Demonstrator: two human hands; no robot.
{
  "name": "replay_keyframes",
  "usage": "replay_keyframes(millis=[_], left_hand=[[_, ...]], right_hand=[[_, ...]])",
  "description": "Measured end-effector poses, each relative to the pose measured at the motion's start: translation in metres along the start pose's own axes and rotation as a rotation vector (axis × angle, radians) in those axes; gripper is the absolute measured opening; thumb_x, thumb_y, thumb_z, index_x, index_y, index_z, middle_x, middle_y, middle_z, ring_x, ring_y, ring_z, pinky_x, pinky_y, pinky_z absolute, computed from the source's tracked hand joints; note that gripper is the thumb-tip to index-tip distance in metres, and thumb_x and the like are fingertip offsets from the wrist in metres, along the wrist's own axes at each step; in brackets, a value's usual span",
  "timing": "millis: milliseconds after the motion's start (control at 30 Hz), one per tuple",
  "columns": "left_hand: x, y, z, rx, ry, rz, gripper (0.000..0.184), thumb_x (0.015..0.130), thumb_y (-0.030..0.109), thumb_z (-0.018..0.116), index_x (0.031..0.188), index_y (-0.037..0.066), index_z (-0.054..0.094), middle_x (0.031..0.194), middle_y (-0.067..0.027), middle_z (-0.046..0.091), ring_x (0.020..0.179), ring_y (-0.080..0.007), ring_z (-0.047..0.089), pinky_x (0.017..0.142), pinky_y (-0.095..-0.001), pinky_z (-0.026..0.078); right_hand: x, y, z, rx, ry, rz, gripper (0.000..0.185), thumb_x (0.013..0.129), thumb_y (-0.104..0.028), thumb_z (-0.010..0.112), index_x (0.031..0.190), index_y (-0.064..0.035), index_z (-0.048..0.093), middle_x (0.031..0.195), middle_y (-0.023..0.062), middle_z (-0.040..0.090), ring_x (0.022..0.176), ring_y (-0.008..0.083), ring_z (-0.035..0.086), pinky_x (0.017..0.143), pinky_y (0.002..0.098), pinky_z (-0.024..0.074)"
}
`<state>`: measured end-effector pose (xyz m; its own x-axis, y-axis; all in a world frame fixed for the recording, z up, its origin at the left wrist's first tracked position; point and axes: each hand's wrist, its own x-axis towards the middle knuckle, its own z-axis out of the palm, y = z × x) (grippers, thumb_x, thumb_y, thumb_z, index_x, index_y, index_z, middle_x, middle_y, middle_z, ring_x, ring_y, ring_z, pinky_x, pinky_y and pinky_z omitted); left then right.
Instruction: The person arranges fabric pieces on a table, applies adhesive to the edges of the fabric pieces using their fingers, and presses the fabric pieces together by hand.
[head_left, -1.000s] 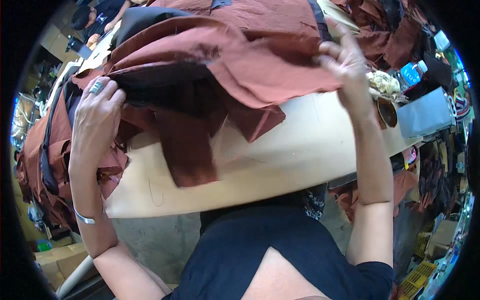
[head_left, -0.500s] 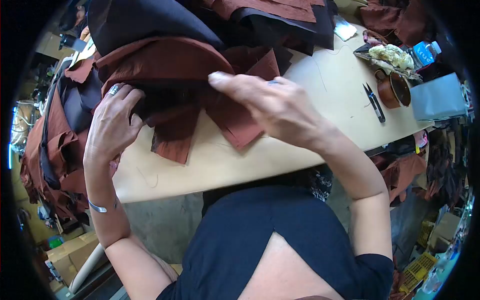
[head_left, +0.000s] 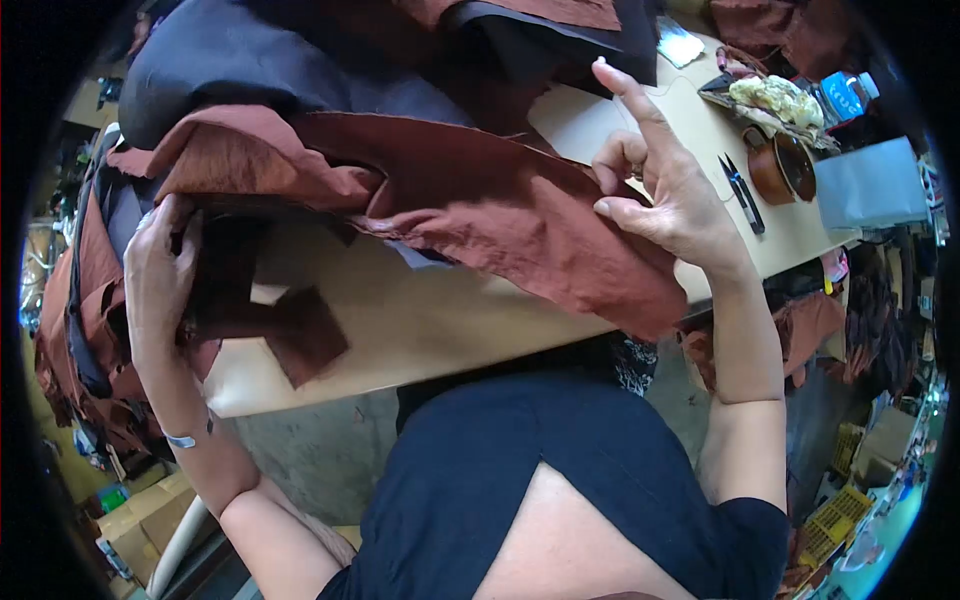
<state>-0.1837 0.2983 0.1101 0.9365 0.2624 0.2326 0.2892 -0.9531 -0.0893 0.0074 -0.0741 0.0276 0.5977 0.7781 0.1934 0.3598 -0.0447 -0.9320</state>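
A large rust-brown fabric piece, backed with dark cloth, spreads across the table before me. My left hand is closed on the folded left edge of the fabric, its fingertips partly hidden. At the right, my right hand is over the far end of the same fabric, index finger raised and thumb apart from it. No cloth shows between those fingers. Below the left hand, a small dark-brown fabric strip hangs over the tabletop.
Thread snips lie beside a brown mug on the table. A pale blue box and a blue-labelled bottle are farther right. More brown cloth hangs at the left edge.
My right hand has moved right and its fingers have spread. The brown fabric now extends farther right across the table. My left hand has shifted left and slightly down.
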Motion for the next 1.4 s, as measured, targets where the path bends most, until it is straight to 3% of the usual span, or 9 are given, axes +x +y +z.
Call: replay_keyframes(millis=[200, 333, 533, 700, 933, 1000, 1067, 1233, 1400], left_hand=[[-0.009, 0.048, -0.008, 0.104, 0.052, -0.031, 0.022, 0.084, 0.006, 0.056, 0.105, 0.002, 0.058, 0.099, -0.0179, 0.062, 0.092, -0.0344, 0.059, 0.081, -0.0392, 0.047], [0.007, 0.142, 0.012, -0.334, 0.177, 0.388, 0.027, 0.08, 0.006, 0.061, 0.107, 0.004, 0.059, 0.1, -0.0138, 0.062, 0.092, -0.031, 0.06, 0.084, -0.038, 0.047], [0.042, 0.165, 0.089, -0.178, 0.185, 0.558, 0.027, 0.081, 0.012, 0.062, 0.106, 0.005, 0.058, 0.093, -0.0112, 0.061, 0.088, -0.027, 0.061, 0.082, -0.0355, 0.047], [0.049, 0.165, 0.107, -0.128, 0.085, 0.523, 0.017, 0.082, 0.013, 0.06, 0.098, 0.007, 0.06, 0.091, -0.0072, 0.061, 0.085, -0.0239, 0.061, 0.077, -0.036, 0.047], [0.031, 0.185, 0.082, -0.342, 0.31, 0.783, 0.024, 0.071, 0.007, 0.06, 0.095, 0.008, 0.057, 0.089, -0.0064, 0.056, 0.083, -0.0231, 0.057, 0.075, -0.0344, 0.046], [0.012, 0.194, 0.082, -0.334, -0.013, 0.861, 0.036, 0.068, 0.007, 0.066, 0.102, 0.006, 0.056, 0.095, -0.0108, 0.057, 0.088, -0.0269, 0.058, 0.076, -0.0374, 0.049], [0.004, 0.2, 0.096, -0.331, -0.044, 0.896, 0.035, 0.069, 0.008, 0.064, 0.104, 0.006, 0.055, 0.098, -0.0099, 0.056, 0.09, -0.0263, 0.058, 0.077, -0.0372, 0.049], [0.015, 0.222, 0.102, -0.233, 0.042, 1.041, 0.034, 0.075, 0.014, 0.058, 0.108, 0.006, 0.052, 0.104, -0.0093, 0.053, 0.094, -0.0227, 0.058, 0.077, -0.033, 0.052], [0.027, 0.25, 0.111, -0.249, 0.161, 1.234, 0.028, 0.074, 0.012, 0.056, 0.101, 0.005, 0.054, 0.105, -0.0097, 0.051, 0.087, -0.0197, 0.057, 0.074, -0.0301, 0.051]], right_hand=[[-0.006, 0.012, -0.006, -0.004, 0.034, 0.12, 0.094, 0.068, 0.01, 0.056, 0.149, -0.0174, 0.017, 0.098, 0.0024, 0.045, 0.076, 0.0059, 0.041, 0.072, 0.0178, 0.0425], [-0.009, 0.015, -0.02, -0.021, -0.003, 0.161, 0.091, 0.071, 0.008, 0.057, 0.148, -0.0201, 0.018, 0.093, 0.0028, 0.051, 0.072, 0.006, 0.044, 0.07, 0.0189, 0.0444], [-0.024, 0.028, -0.033, -0.389, 0.134, 0.103, 0.078, 0.076, 0.009, 0.051, 0.146, -0.0169, 0.026, 0.086, 0.0071, 0.058, 0.063, 0.0103, 0.05, 0.067, 0.0238, 0.0471], [-0.043, 0.02, -0.017, -0.682, 0.404, -0.183, 0.073, 0.073, 0.007, 0.059, 0.139, -0.0131, 0.036, 0.102, 0.0115, 0.062, 0.091, 0.0297, 0.057, 0.087, 0.0397, 0.0433], [-0.071, 0.016, 0.005, -0.804, 0.158, -0.192, 0.073, 0.067, 0.006, 0.057, 0.136, -0.0131, 0.043, 0.1, 0.0097, 0.063, 0.096, 0.0266, 0.06, 0.088, 0.038, 0.044], [-0.078, 0.021, -0.004, -0.681, 0.278, -0.071, 0.076, 0.066, 0.009, 0.054, 0.137, -0.013, 0.041, 0.101, 0.0109, 0.062, 0.093, 0.0282, 0.061, 0.087, 0.039, 0.0453], [-0.084, 0.03, -0.015, -0.591, 0.409, 0.081, 0.076, 0.066, 0.01, 0.053, 0.137, -0.0127, 0.04, 0.101, 0.012, 0.062, 0.092, 0.0291, 0.061, 0.086, 0.0393, 0.0456], [-0.086, 0.057, -0.062, -1.285, 0.557, 0.016, 0.066, 0.076, 0.004, 0.052, 0.137, -0.0149, 0.039, 0.104, 0.0152, 0.06, 0.091, 0.0348, 0.058, 0.079, 0.0443, 0.0486], [-0.09, 0.082, -0.082, -1.293, 0.528, 0.306, 0.062, 0.081, -0.002, 0.05, 0.14, -0.0142, 0.034, 0.107, 0.0181, 0.057, 0.097, 0.0367, 0.056, 0.087, 0.0456, 0.0448]])
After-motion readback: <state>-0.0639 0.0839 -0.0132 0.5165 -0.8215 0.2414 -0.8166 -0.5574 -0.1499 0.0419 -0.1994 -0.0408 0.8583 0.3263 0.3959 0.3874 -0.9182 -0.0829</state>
